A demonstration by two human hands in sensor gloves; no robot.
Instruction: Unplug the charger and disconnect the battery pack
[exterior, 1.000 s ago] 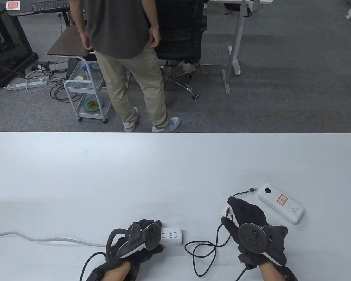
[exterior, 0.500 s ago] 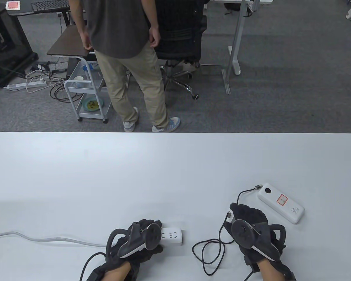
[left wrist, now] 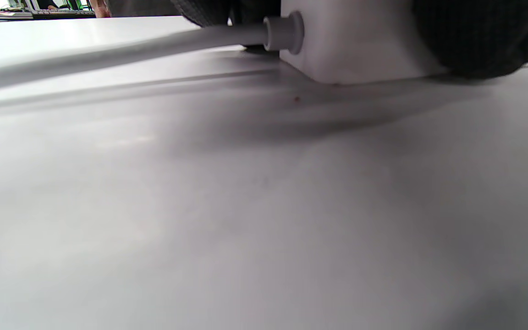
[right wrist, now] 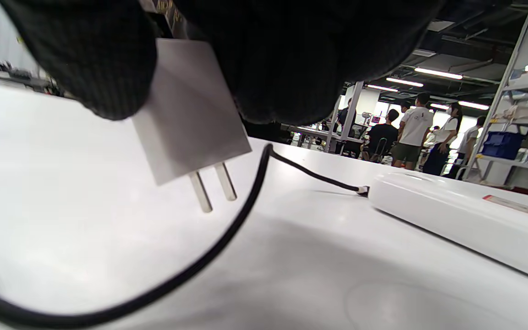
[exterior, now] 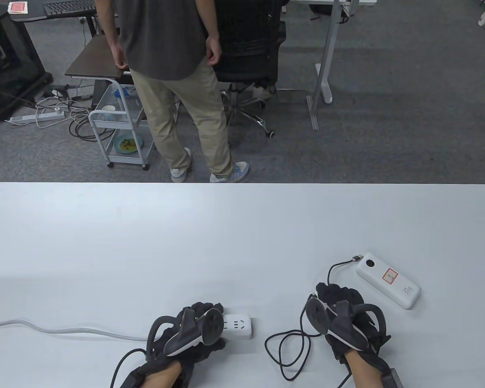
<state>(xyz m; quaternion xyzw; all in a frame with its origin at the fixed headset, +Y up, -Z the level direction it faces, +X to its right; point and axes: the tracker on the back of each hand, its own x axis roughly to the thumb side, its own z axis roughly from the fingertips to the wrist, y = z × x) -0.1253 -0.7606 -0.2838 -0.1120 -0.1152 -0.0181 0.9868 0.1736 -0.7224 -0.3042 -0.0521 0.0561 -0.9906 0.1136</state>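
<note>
White charger (right wrist: 190, 123), prongs bared, sits gripped in the right hand (exterior: 345, 319) near the table's (exterior: 186, 242) front edge; left hand (exterior: 190, 329) pins the power strip (exterior: 238, 325) steady.

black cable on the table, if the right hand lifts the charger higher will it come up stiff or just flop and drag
Probably floppy: the black cable lies in loose loops on the table, and it sags below the charger that the right hand holds. Its far plug lies by the battery pack, so it would likely drag and might nudge the pack.
</note>
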